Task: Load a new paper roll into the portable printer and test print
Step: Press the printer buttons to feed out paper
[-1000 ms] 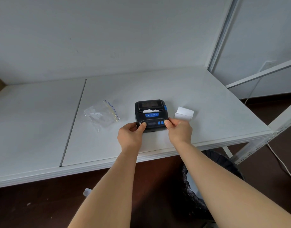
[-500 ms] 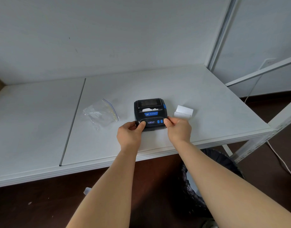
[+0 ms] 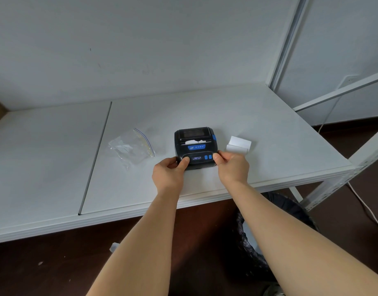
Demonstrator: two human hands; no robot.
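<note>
The printer's (image 3: 195, 146) near corners sit hidden under the left hand (image 3: 170, 175) and right hand (image 3: 233, 167). Its lit display text is too small to read (likewise the blue label). The right hand covers part of the white paper (image 3: 239, 145).

Both bare forearms reached forward from the near edge of the table, roughly parallel. The left hand (image 3: 170, 175) was curled, its thumb (image 3: 185, 161) laid forward and pressing down while the other fingers wrapped round out of sight. The right hand (image 3: 233, 168) mirrored it a little nearer the table's right edge, knuckles up, its thumb (image 3: 217, 157) pointing inward toward the left. Both wrists were held low, near the table's surface.
</note>
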